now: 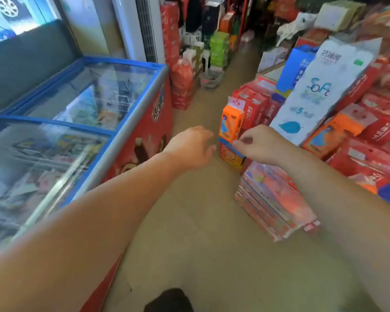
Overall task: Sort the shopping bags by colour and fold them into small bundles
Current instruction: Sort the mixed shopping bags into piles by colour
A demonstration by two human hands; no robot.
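Orange pack [231,123] upright beside right hand [258,144] | left hand [190,147] loose, empty | right pinched, on what unclear | risk: knuckles could topple pack

Glossy glass freezer lid [54,136]; plastic-wrapped packs [277,199]

We're in a small grocery shop here, with a glass-topped chest freezer [149,131] full of ice creams on one side, red gift boxes [369,158] and orange cartons [231,122] stacked along a narrow aisle floor [212,221], and a big tissue pack [320,91] (printed "Soft") leaning on top.
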